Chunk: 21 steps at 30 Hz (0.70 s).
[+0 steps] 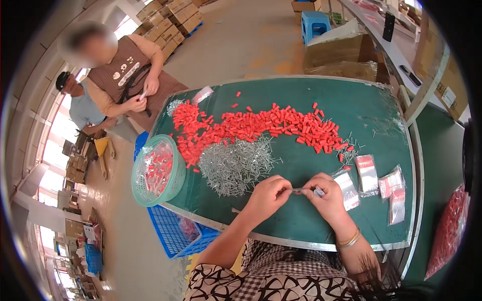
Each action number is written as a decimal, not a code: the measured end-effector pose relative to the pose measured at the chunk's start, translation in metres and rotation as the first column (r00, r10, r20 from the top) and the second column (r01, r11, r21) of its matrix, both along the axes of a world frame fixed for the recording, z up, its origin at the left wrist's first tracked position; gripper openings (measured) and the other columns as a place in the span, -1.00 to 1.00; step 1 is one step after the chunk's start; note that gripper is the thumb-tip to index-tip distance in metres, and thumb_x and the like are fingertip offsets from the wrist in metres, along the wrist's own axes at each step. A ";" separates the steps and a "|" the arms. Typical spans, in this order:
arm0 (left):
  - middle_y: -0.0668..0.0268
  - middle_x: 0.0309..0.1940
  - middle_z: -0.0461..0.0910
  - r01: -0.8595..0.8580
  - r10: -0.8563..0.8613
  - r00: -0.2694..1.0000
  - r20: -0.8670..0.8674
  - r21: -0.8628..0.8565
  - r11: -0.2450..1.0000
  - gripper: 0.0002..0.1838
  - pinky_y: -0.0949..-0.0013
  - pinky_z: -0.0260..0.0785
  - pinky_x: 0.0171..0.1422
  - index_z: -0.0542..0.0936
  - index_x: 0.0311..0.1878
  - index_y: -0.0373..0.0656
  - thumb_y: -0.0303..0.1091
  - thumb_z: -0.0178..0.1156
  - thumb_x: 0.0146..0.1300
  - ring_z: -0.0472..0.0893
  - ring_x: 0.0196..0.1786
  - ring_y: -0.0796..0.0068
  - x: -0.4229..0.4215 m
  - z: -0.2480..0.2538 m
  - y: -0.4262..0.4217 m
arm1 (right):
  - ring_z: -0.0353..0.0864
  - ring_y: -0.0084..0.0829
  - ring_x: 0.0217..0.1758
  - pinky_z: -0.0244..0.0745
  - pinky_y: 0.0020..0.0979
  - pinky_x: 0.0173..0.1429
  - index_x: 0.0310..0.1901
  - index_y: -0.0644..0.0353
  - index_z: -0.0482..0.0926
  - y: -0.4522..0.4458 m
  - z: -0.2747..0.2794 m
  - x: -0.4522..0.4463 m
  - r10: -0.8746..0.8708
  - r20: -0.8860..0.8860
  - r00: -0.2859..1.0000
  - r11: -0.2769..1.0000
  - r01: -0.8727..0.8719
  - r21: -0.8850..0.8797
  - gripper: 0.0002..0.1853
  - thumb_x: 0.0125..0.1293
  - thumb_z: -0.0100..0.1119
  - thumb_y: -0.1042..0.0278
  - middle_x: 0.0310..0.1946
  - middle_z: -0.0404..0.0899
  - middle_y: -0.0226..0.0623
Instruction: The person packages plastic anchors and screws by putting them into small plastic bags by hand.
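Note:
My left hand and my right hand are closed in pinches near the table's front edge. Between them stretches a small clear plastic bag, gripped at both ends; a bit of red shows by the right fingers, too small to make out. Just beyond my left hand lies a heap of grey metal screws or nails. A long spread of red plastic caps runs behind it. Right of my right hand are stacks of clear zip bags with red tops.
A green basket of filled bags sits at the table's left edge, above a blue crate. Across the corner, a co-worker in a brown apron handles something small. Another person stands behind. A shelf runs along the right.

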<state>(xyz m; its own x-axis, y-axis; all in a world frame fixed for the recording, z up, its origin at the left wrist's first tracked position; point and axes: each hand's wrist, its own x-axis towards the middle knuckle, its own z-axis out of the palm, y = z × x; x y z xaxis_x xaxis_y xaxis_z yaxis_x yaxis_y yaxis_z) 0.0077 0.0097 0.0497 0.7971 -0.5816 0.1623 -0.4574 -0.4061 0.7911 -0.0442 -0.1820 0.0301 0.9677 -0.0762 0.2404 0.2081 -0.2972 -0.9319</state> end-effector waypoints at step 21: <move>0.35 -0.44 0.50 -0.091 0.080 0.989 -0.123 -0.092 0.992 -0.94 0.48 0.33 -0.36 0.59 -0.28 -0.28 -0.53 0.26 0.20 0.49 -0.44 0.58 -0.002 -0.013 0.008 | 0.53 -0.44 -0.32 0.42 -0.44 -0.19 -0.33 0.27 0.65 -0.001 -0.007 -0.001 0.028 -0.067 0.997 0.996 -0.022 0.091 -0.96 0.20 0.29 0.52 -0.42 0.54 -0.34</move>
<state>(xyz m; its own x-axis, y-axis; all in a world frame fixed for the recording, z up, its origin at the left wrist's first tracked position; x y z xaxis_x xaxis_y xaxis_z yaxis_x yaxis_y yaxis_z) 0.0055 0.0177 0.0371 0.8603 -0.4965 0.1156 -0.3246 -0.3587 0.8752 -0.0456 -0.1828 0.0231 0.9835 -0.0702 0.1668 0.1492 -0.2069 -0.9669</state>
